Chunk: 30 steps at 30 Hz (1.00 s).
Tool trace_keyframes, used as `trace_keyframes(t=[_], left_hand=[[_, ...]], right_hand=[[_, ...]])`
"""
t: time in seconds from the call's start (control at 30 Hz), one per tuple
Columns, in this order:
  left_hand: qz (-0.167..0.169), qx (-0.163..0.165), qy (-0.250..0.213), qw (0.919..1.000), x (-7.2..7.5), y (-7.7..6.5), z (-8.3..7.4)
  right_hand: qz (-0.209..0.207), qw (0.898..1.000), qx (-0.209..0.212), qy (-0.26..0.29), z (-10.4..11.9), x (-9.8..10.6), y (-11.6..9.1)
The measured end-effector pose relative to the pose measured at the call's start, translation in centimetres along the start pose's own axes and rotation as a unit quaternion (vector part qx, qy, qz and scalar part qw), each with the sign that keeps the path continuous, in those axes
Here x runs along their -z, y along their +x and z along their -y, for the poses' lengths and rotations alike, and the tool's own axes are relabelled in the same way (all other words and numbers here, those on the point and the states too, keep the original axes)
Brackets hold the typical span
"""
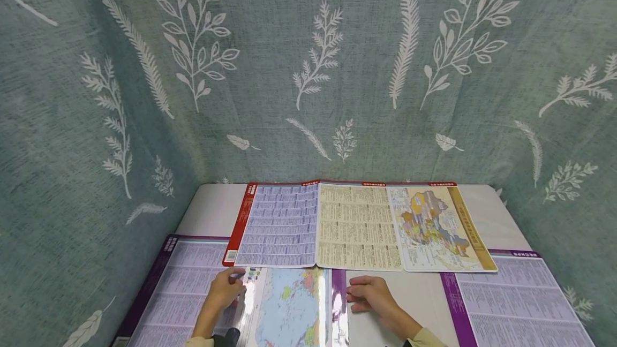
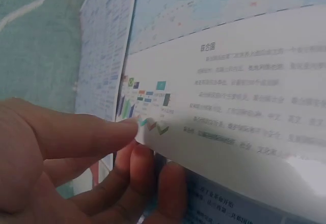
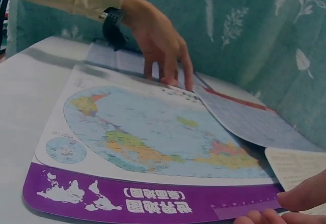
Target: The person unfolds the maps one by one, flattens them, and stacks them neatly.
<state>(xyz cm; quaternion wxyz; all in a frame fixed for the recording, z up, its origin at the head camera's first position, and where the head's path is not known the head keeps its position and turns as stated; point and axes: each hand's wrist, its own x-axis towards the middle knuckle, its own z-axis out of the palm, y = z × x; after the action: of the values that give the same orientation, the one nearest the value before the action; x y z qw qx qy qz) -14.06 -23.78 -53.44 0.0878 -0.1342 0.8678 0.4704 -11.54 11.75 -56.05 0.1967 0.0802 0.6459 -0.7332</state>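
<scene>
A glossy folded world map (image 1: 291, 307) with a purple title strip (image 1: 339, 283) lies in front of me. At its far left corner my left hand (image 1: 224, 289) pinches the white margin; the left wrist view shows the thumb on top, beside small printed flags (image 2: 147, 96), and fingers underneath. My right hand (image 1: 373, 300) holds the edge of the purple strip, its thumb (image 3: 303, 193) over the strip and fingertips low beside it in the right wrist view. Beneath the world map, an unfolded purple-edged sheet (image 1: 185, 272) reaches out on the left.
Behind lies an unfolded red-edged chart (image 1: 277, 226) with text panels and a coloured map (image 1: 429, 221), overlapping the purple-edged sheets. Another purple-edged text panel (image 1: 511, 293) is at right. A leaf-patterned green cloth (image 1: 270, 68) stands round the white table (image 1: 212, 208).
</scene>
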Motion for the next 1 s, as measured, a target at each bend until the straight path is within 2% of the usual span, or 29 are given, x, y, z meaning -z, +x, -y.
trace_keyframes(t=[0.17, 0.3, 0.4, 0.5, 0.67, 0.83, 1.0], left_hand=[[0.011, -0.002, 0.004, 0.9999, 0.1, -0.1, 0.2], [0.018, -0.013, 0.009, 0.9997, 0.2, -0.3, 0.3], [0.027, -0.009, 0.013, 0.9995, 0.3, -0.4, 0.2], [0.037, -0.001, 0.016, 0.9992, 0.4, -0.5, 0.2], [0.041, 0.009, 0.011, 0.9991, 0.6, -0.7, 0.4], [0.055, 0.018, 0.011, 0.9983, 0.9, -1.1, 0.6], [0.069, 0.024, 0.007, 0.9973, 1.1, -1.5, 1.0]], right_hand=[[-0.009, 1.0, 0.006, -0.026, -0.3, -0.9, -0.2], [0.005, 0.999, 0.013, -0.04, -0.4, -1.4, -0.3], [0.018, 0.999, 0.019, -0.041, -0.5, -1.8, -0.3], [0.012, 0.999, 0.021, -0.048, -0.6, -2.0, -0.4], [-0.018, 0.995, 0.015, -0.1, -0.3, -2.3, -0.6], [-0.022, 0.988, 0.016, -0.152, -0.4, -2.5, -0.7], [0.004, 0.991, 0.005, -0.134, -0.6, -2.3, -1.3]])
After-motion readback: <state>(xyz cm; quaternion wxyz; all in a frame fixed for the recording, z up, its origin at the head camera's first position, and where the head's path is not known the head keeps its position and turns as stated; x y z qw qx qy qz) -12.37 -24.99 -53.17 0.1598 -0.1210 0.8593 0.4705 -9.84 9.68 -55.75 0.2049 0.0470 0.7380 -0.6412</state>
